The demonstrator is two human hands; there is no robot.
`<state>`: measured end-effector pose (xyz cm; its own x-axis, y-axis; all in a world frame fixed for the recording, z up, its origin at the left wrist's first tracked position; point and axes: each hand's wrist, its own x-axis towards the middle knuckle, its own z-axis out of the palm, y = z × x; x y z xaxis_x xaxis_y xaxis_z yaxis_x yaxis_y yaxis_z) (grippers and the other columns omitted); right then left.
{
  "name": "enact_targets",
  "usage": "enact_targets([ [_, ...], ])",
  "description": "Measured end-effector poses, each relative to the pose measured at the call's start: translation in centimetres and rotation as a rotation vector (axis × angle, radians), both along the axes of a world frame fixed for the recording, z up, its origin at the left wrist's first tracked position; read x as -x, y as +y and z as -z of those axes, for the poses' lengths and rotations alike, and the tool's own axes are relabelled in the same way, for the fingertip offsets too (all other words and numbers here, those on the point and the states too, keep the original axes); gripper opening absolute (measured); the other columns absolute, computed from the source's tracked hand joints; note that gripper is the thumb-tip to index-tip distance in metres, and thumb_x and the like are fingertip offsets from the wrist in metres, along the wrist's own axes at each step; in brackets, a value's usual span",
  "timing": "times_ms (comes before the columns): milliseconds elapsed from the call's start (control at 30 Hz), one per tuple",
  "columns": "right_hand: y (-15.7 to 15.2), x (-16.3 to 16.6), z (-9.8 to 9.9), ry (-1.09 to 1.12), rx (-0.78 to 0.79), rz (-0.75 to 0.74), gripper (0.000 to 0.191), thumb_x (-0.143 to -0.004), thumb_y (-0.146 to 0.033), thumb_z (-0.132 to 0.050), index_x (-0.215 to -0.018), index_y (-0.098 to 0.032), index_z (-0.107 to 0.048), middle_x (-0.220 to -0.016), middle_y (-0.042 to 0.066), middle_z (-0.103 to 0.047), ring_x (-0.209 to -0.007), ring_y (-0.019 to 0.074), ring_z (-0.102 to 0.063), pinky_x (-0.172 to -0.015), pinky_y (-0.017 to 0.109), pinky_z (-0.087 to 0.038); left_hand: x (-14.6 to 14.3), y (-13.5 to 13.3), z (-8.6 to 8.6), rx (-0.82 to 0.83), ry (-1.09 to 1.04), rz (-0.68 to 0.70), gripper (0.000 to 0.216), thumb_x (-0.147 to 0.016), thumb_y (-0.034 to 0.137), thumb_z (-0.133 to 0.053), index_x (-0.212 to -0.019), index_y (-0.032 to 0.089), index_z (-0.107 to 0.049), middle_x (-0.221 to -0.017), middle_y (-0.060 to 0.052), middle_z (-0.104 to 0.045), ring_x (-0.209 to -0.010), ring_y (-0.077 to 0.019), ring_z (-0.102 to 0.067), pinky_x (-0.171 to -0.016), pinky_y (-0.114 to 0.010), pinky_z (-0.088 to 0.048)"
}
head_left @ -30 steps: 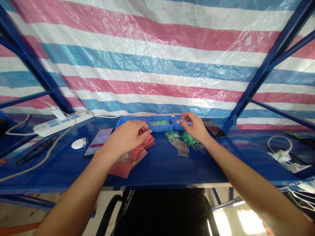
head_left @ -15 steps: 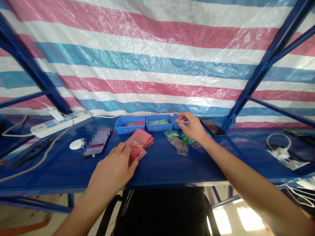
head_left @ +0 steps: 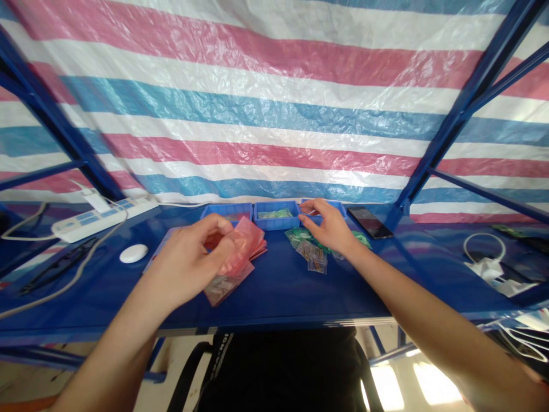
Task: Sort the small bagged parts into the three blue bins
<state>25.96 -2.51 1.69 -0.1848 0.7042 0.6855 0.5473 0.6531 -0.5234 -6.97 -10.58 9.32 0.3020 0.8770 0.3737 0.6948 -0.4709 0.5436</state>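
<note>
Our left hand pinches a thin pink plastic pouch that may slip from so light a grip; we cannot tell if our right hand grips anything.

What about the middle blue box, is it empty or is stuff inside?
Not empty. The middle blue box has greenish packets lying inside, showing above its front wall. How full it is, cannot tell.

The left hand and right hand are bare, as are the 2 forearms right to the frame edge. A black fabric garment covers the lap, with 1 strip of white lettering that is too small to read.
</note>
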Motion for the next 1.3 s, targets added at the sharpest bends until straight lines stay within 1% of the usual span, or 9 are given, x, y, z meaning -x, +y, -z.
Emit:
enact_targets([
  [133, -1.0, 0.9, -0.4, 0.13, 0.159, -0.158, 0.036, -0.103, -0.057, -0.061, -0.123, -0.029, -0.071, -0.122, 0.009, -0.075, -0.11, 0.0292, -0.072, -0.099, 0.048, -0.06, -3.3, 3.6, -0.9, 0.096, -0.209, 0.27, 0.029, -0.098, 0.05, -0.062, -0.098, 0.021, -0.066, -0.087, -0.002, -0.072, -0.071, -0.0182, -0.065, -0.06, -0.026, -0.046],
  [200, -1.4, 1.3, -0.5, 0.251, 0.275, -0.283, 0.039, -0.1, -0.06, -0.065, -0.125, -0.03, -0.071, -0.121, 0.007, -0.076, -0.115, 0.0282, -0.072, -0.102, 0.046, -0.06, -5.1, 5.3, -0.7, 0.118, -0.182, 0.382, 0.027, -0.099, 0.047, -0.062, -0.102, 0.021, -0.068, -0.087, -0.002, -0.072, -0.074, -0.0182, -0.065, -0.064, -0.026, -0.048],
  [333, -1.4, 1.8, -0.1, 0.415, 0.454, -0.452, 0.053, -0.083, -0.055, -0.087, -0.125, -0.03, -0.07, -0.114, 0.004, -0.078, -0.107, 0.0257, -0.075, -0.097, 0.042, -0.061, -7.5, 7.5, 0.5, 0.135, -0.04, 0.478, 0.024, -0.099, 0.042, -0.06, -0.104, 0.022, -0.073, -0.087, -0.002, -0.076, -0.074, -0.0198, -0.068, -0.065, -0.028, -0.05],
  [533, -0.1, 1.8, 1.0, 0.488, 0.514, -0.391, 0.045, -0.076, -0.056, -0.091, -0.105, -0.026, -0.075, -0.096, 0.001, -0.08, -0.086, 0.0214, -0.076, -0.082, 0.037, -0.063, -7.5, 9.5, 2.7, 0.093, -0.092, 0.402, 0.032, -0.096, 0.048, -0.068, -0.112, 0.021, -0.073, -0.077, -0.001, -0.073, -0.067, -0.0189, -0.066, -0.059, -0.026, -0.047],
  [733, 0.5, 1.8, 1.1, 0.651, 0.488, -0.29, 0.041, -0.075, -0.055, -0.092, -0.098, -0.026, -0.076, -0.091, 0.0, -0.081, -0.082, 0.0196, -0.075, -0.084, 0.036, -0.063, -5.9, 10.9, 4.1, 0.28, -0.371, 0.467, 0.052, -0.082, 0.047, -0.085, -0.122, 0.019, -0.067, -0.091, -0.003, -0.075, -0.079, -0.0188, -0.072, -0.073, -0.029, -0.057],
  [867, 0.4, 1.8, 1.0, 0.591, 0.513, -0.296, 0.043, -0.075, -0.054, -0.093, -0.102, -0.025, -0.076, -0.094, 0.002, -0.08, -0.085, 0.0198, -0.076, -0.088, 0.037, -0.062, -5.7, 10.9, 4.4, 0.216, -0.514, 0.413, 0.05, -0.084, 0.044, -0.086, -0.123, 0.018, -0.067, -0.089, -0.002, -0.072, -0.078, -0.0161, -0.07, -0.077, -0.029, -0.057],
  [1067, 0.0, 1.9, 0.7, 0.477, 0.441, -0.344, 0.046, -0.077, -0.052, -0.092, -0.11, -0.027, -0.074, -0.11, 0.004, -0.08, -0.102, 0.0228, -0.076, -0.098, 0.041, -0.062, -6.5, 10.4, 5.0, 0.177, -0.503, 0.43, 0.05, -0.088, 0.046, -0.084, -0.126, 0.018, -0.067, -0.091, -0.004, -0.075, -0.08, -0.0176, -0.071, -0.075, -0.029, -0.056],
  [1167, 0.0, 1.8, 0.9, 0.47, 0.45, -0.379, 0.042, -0.079, -0.049, -0.091, -0.11, -0.027, -0.075, -0.109, 0.004, -0.08, -0.096, 0.0221, -0.076, -0.096, 0.042, -0.062, -7.0, 10.3, 5.4, 0.183, -0.467, 0.434, 0.053, -0.087, 0.046, -0.084, -0.128, 0.018, -0.067, -0.093, -0.005, -0.076, -0.083, -0.0185, -0.073, -0.077, -0.029, -0.056],
  [1300, 0.3, 1.7, 1.3, 0.469, 0.464, -0.348, 0.034, -0.079, -0.049, -0.091, -0.095, -0.023, -0.077, -0.094, 0.003, -0.08, -0.084, 0.0196, -0.074, -0.087, 0.037, -0.061, -7.1, 10.5, 5.7, 0.16, -0.422, 0.405, 0.053, -0.087, 0.048, -0.084, -0.129, 0.019, -0.068, -0.093, -0.005, -0.077, -0.086, -0.0197, -0.074, -0.081, -0.03, -0.057],
])
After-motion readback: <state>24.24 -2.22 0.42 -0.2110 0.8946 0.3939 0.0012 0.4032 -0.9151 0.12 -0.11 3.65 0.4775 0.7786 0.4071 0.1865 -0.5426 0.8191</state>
